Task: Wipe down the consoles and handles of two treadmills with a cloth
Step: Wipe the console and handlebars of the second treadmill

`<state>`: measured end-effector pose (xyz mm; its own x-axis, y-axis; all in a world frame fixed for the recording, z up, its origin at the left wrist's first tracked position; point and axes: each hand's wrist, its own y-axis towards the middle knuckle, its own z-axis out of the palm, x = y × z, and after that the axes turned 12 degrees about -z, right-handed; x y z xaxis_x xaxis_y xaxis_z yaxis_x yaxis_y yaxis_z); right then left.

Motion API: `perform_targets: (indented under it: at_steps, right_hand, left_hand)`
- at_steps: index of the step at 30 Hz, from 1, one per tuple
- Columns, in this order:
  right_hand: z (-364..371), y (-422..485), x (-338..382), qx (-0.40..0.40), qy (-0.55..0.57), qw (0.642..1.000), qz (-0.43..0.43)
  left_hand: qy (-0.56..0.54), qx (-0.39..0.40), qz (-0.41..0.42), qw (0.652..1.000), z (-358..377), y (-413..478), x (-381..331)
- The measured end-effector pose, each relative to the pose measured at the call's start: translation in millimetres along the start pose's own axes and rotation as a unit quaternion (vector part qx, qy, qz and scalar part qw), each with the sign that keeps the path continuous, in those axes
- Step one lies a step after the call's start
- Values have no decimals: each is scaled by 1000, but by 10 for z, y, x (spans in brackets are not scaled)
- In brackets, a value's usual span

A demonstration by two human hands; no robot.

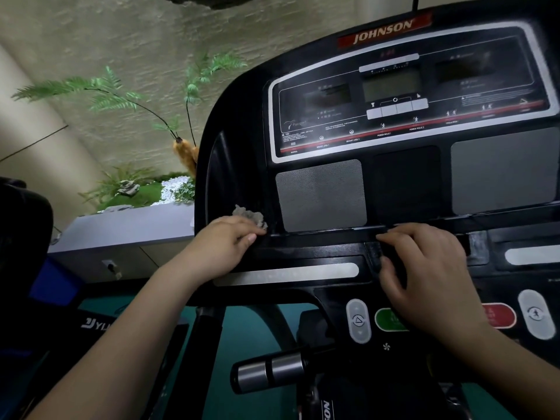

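The console fills the view, a big rigid black slab fixed in place, so it will take firm pressure without shifting; its glossy display face looks smooth and quick to wipe, while the mesh panel and the recessed ledge below it are likely to trap dust and want a slower pass; lower down the handle juts out, a hard round bar with metal bands, best wrapped in the cloth and rubbed along its length, and it looks untouched so far; the right hand sits on the ledge near the console's middle, wrist low, fingers bent with their tips on the edge and the thumb against a small dark tab; whether it pinches that tab or only braces there cannot be told; the left hand reaches up to the console's lower left corner, forearm angled in from below, fingers curled and gripping the cloth; that cloth is a small grey wad, soft, light and limp, bunched above the knuckles and pressed at the corner just beside the mesh; a tight bunched hold suits it, since a loose one would let it slip on the slick plastic.
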<state>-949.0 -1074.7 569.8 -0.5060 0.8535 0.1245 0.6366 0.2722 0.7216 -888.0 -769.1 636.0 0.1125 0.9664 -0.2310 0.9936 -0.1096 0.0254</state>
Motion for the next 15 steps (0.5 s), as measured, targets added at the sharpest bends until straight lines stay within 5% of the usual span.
perform_targets:
  at_steps: [8, 15]
  right_hand:
    - [-12, -6, -2, -1, 1, 1000, 0]
    - [-15, 2, 2, 5, 0, 1000, 5]
  left_hand:
    - [177, 25, -130, 975, 35, 245, -158]
    - [-37, 33, -143, 988, -112, 257, -169]
